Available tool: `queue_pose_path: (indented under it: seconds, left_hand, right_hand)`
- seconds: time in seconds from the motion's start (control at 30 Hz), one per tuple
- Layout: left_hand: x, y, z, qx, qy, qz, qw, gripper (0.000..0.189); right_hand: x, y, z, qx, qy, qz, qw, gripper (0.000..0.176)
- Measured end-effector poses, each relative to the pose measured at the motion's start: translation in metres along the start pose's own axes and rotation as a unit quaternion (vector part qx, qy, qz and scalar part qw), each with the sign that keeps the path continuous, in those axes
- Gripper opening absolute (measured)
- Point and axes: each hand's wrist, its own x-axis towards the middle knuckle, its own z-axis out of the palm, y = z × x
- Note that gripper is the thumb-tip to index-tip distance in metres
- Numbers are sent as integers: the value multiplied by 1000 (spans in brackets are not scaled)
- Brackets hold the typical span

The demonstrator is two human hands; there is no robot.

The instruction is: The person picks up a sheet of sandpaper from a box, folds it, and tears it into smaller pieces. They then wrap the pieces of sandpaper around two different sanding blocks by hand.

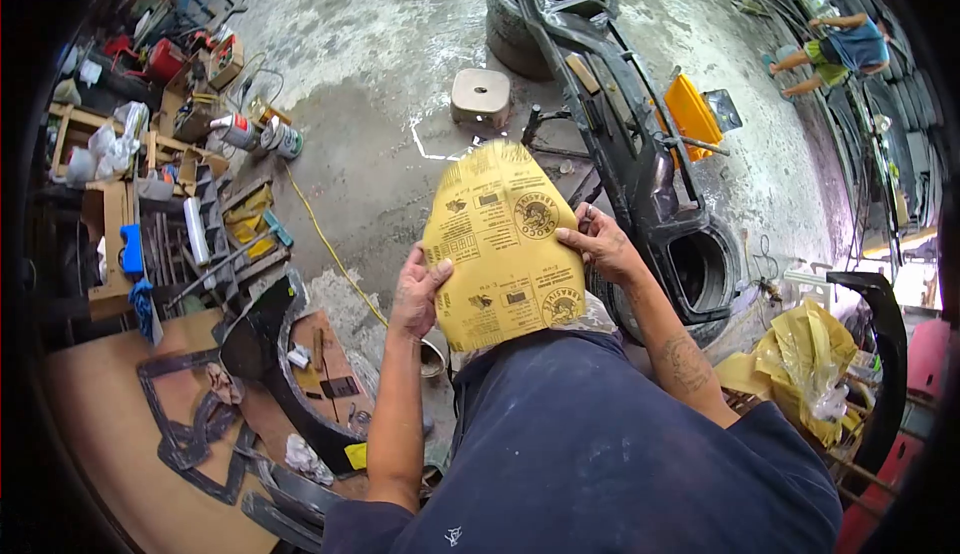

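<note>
While held up, yellow sandpaper sheet [505,244] shows round logos.
Each grip clamps an edge: left hand [418,294], right hand [600,244].

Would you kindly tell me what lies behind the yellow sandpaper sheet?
The left hand and right hand grip the sandpaper sheet by its edges. Around it show concrete floor and a black bumper; whatever lies directly behind it is covered.

Both hands are gripping a yellow sandpaper sheet [505,246]: left hand [417,294] pinching its left edge, right hand [603,244] its right edge. Black car bumper [640,164] is lying just right of the sheet, beige stool [481,96] beyond it.
</note>
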Motion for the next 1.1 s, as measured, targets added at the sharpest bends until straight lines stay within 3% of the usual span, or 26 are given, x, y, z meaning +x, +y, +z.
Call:
queue_pose_path:
  seconds: [0.07,0.2,0.33,0.4,0.47,0.53,0.67,0.7,0.73,0.77,0.8,0.87,0.97,1.0,1.07,1.1]
  left_hand:
    - [8,11,-9,198,39,0,979,45]
    - [12,29,7,288,22,15,957,42]
    - [14,27,7,292,9,16,956,46]
    - [16,26,6,163,-33,1,986,54]
    - [18,24,2,130,-43,-35,990,53]
    - [24,25,13,214,-62,-58,973,45]
    - [24,21,28,197,-20,17,980,31]
    - [24,20,29,197,-22,16,980,31]
    - [26,18,30,167,-4,39,985,29]
    - [28,15,31,135,14,65,989,27]
    - [31,11,32,131,13,69,989,27]
    - [30,4,30,106,23,78,991,26]
    - [27,-5,22,121,-2,37,992,31]
    - [25,-4,23,132,-26,2,991,33]
    - [25,0,26,134,-35,-27,990,33]
    - [26,0,26,140,-36,-40,989,32]
  right_hand:
    - [-3,-2,-1,-19,20,-5,1000,27]
    - [-7,-9,1,-67,60,19,996,29]
    - [-6,-3,-14,-46,41,-10,998,30]
    - [-6,-8,-17,-21,31,-12,999,30]
    - [-7,-12,-18,-47,14,-3,999,30]
    - [-6,-17,-19,-72,4,-9,997,31]
    - [4,5,-35,-61,-6,23,998,32]
    - [3,13,-26,159,-26,36,986,47]
    - [0,22,-22,370,-45,44,927,66]
    - [1,48,-36,394,-91,67,912,98]
    - [-3,63,-30,455,-70,72,885,102]
    - [-21,45,1,530,-55,48,845,103]
    - [-9,45,-29,460,-119,75,877,101]
    - [-5,33,-31,426,-146,57,891,88]
    - [12,26,-41,383,-87,75,917,66]
    - [14,22,-48,382,-86,71,917,66]
